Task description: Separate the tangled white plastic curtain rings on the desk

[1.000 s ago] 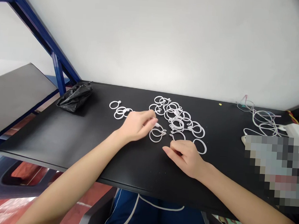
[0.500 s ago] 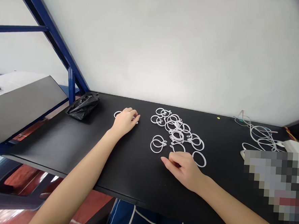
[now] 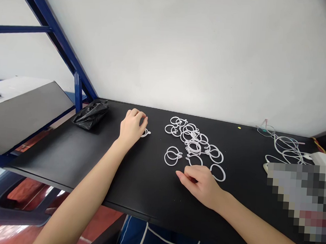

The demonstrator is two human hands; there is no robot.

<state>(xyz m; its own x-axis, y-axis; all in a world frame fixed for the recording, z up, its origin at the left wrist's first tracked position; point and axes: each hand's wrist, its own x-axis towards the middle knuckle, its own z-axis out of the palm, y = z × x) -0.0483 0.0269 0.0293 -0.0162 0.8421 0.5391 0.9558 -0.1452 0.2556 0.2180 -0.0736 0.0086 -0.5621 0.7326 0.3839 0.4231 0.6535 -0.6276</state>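
Observation:
My left hand [image 3: 133, 126] is on the left part of the black table [image 3: 148, 183], with its fingers curled and thumb bent towards them. Whether it grips anything is hidden. White rings with small clasp-like ends [image 3: 145, 133] show partly from under its thumb side. My right hand [image 3: 200, 185] lies loosely closed near the middle, thumb pointing left, nothing seen in it. Just beyond it is a spread pile of similar white rings [image 3: 194, 147], several overlapping. One ring [image 3: 218, 172] is partly behind the right hand. Two overlapping rings [image 3: 173, 156] lie apart, left of the pile.
A crumpled black plastic bag [image 3: 91, 114] sits at the table's far left corner, beside a blue metal frame [image 3: 78, 91]. Tangled white cables [image 3: 285, 146] lie at the right, near a blurred-out patch [image 3: 299, 196]. A pale wall [image 3: 178, 56] rises behind the table.
My left hand has shifted slightly left and away from me, lifting a little and now covering the left ring. My right hand and the pile of rings stay put.

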